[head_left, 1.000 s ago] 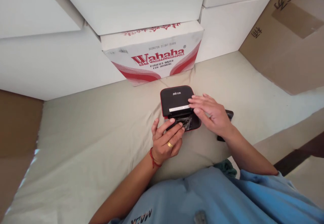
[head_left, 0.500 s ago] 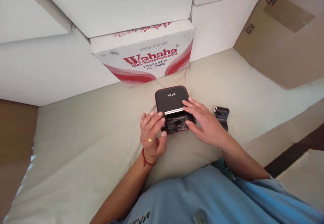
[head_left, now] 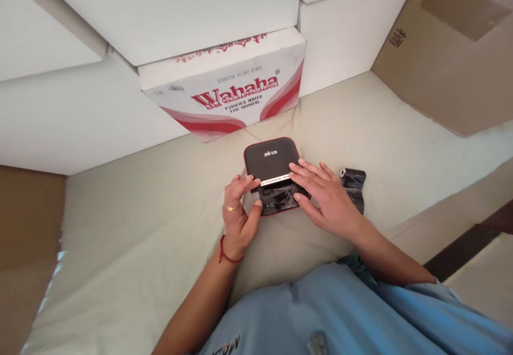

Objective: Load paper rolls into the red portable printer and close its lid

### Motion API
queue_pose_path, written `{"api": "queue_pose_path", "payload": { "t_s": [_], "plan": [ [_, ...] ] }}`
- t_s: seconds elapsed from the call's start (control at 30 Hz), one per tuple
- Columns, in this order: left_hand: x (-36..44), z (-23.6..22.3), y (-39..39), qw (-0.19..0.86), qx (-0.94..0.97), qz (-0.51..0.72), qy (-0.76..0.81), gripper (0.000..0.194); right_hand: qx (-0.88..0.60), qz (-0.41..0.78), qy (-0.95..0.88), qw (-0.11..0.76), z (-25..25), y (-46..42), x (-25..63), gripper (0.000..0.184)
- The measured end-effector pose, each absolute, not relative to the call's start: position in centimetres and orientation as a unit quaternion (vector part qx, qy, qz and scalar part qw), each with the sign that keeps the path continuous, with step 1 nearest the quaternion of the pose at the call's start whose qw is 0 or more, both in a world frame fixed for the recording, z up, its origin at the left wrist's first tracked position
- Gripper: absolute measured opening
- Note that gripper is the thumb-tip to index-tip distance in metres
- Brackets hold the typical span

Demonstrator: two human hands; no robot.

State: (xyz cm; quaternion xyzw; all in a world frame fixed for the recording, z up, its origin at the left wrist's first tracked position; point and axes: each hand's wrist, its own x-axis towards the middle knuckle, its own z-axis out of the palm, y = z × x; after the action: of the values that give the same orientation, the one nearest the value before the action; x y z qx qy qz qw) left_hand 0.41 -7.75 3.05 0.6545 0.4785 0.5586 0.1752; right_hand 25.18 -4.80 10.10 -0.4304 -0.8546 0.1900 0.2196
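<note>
A black case (head_left: 269,157) with a red rim lies on the pale cloth, pale lettering on its top. Its front compartment (head_left: 280,197) is uncovered and holds dark items in clear plastic, too small to name. With thumb and bent fingers, my left hand (head_left: 240,205) grips the case's left edge beside this compartment. My right hand (head_left: 326,200) holds the right side, its fingers over the top and its thumb at the compartment's edge. Just right of that hand lies a black roll (head_left: 353,177) with a pale core, its loose end partly hidden.
Behind the case stands a white and red Wahaha water carton (head_left: 236,95). White boxes (head_left: 216,13) are stacked around and above it. A brown cardboard box (head_left: 452,61) stands at the right, and a brown panel (head_left: 30,248) borders the left. The pale cloth (head_left: 140,248) is wrinkled.
My left hand has gone from loosely raised fingers to a grip on the case's left edge. My right hand stays on the right side. The view has shifted slightly.
</note>
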Motion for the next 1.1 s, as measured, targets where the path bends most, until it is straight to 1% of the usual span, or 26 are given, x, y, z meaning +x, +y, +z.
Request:
{"api": "queue_pose_path", "payload": {
  "t_s": [0.07,0.13,0.2,0.27,0.37,0.43,0.6,0.73,0.83,0.9,0.97,1.1],
  "plan": [
    [0.7,2.7,-7.5,0.244,0.596,0.609,0.463,0.053,-0.419,0.213,-0.839,0.273,9.5,-4.9,25.6,0.039],
    [1.0,2.5,-7.2,0.286,0.546,0.643,0.454,0.058,-0.423,0.224,-0.811,0.337,9.2,-5.1,26.1,0.034],
    [1.1,2.3,-6.9,0.309,0.522,0.642,0.47,0.065,-0.452,0.222,-0.77,0.392,9.2,-5.3,26.5,0.028],
    [0.9,2.3,-6.6,0.335,0.503,0.624,0.496,0.075,-0.485,0.219,-0.733,0.425,9.4,-5.4,26.9,0.024],
    [0.3,2.1,-6.3,0.381,0.488,0.595,0.513,0.09,-0.505,0.23,-0.699,0.452,9.6,-5.4,27.2,0.024],
    [0.0,1.9,-6.1,0.402,0.481,0.589,0.509,0.096,-0.502,0.246,-0.687,0.465,9.6,-5.2,27.4,0.024],
    [0.1,1.3,-5.8,0.463,0.441,0.594,0.489,0.095,-0.474,0.286,-0.679,0.483,9.5,-4.3,27.4,0.021],
    [0.5,0.9,-5.8,0.492,0.413,0.616,0.457,0.094,-0.466,0.289,-0.693,0.468,10.3,-3.5,27.2,0.022],
    [1.1,0.7,-6.1,0.501,0.408,0.626,0.437,0.087,-0.445,0.282,-0.732,0.432,11.3,-2.4,26.7,0.024],
    [1.4,0.5,-6.3,0.509,0.404,0.629,0.426,0.079,-0.421,0.26,-0.783,0.376,12.0,-1.2,26.0,0.026],
    [1.6,0.3,-6.3,0.511,0.392,0.641,0.416,0.07,-0.416,0.209,-0.839,0.282,12.7,0.2,24.9,0.028],
    [1.5,-0.3,-5.8,0.512,0.334,0.676,0.412,0.051,-0.443,0.116,-0.888,0.028,14.1,2.6,21.3,0.028]
  ]
}}
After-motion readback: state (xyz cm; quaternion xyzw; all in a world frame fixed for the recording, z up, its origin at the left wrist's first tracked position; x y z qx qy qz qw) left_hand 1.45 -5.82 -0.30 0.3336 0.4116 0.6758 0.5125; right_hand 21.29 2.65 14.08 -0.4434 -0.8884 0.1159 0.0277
